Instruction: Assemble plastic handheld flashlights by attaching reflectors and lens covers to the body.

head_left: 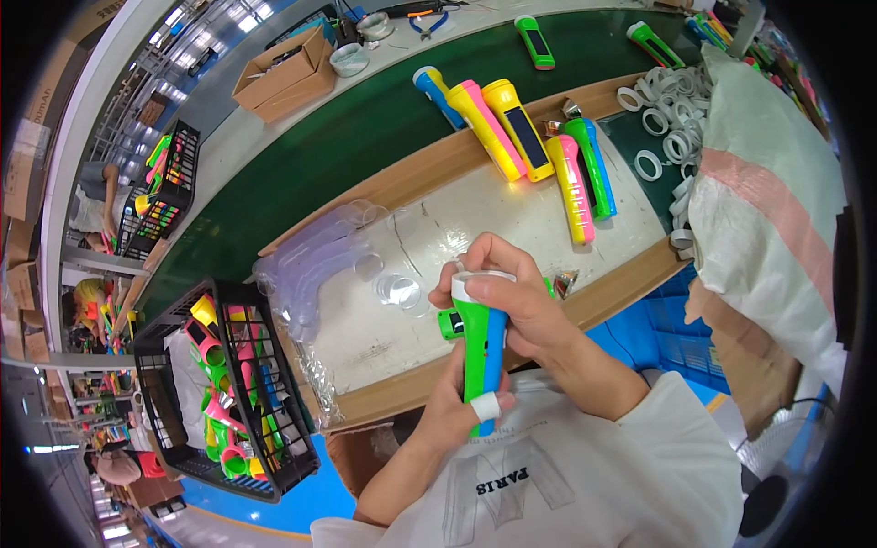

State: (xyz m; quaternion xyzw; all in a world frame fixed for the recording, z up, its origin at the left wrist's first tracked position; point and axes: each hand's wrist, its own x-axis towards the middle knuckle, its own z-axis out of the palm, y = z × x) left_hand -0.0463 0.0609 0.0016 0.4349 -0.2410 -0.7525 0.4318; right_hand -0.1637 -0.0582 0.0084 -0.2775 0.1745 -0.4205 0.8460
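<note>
While both hands are working over the near edge of the cardboard tray (630, 280), the green-and-blue flashlight (473, 347) is sitting between them, its wide end pointing toward the tray's far side. The right hand (528, 306) is pinching the white ring (459, 290) on that wide end, thumb pressing on it and fingers curling round. The left hand (446, 402) is gripping the lower handle, with white tape (486, 406) wrapping the thumb; most of its other fingers are hiding behind the body, so can't tell exactly how they're bent.

As for what's in the way: another green flashlight (449, 323) is lying on the tray right behind the hands, and they're blocking most of it. Over at the tray's right end it's getting crowded, with a yellow one with a dark panel (521, 128), a yellow-and-pink one (486, 128) overlapping the far rim, and a pink-and-yellow one (573, 187) leaning in close to a green-and-blue mate (598, 169). Clear discs (315, 260) are fanning out across the left end.

Just past the right end, loose white rings (676, 146) are piling up on the green table (301, 173), and a big white sack (767, 173) is bulging up beside them. Left of the tray, a black crate (270, 479) is holding a jumble of colourful shells (219, 411).
</note>
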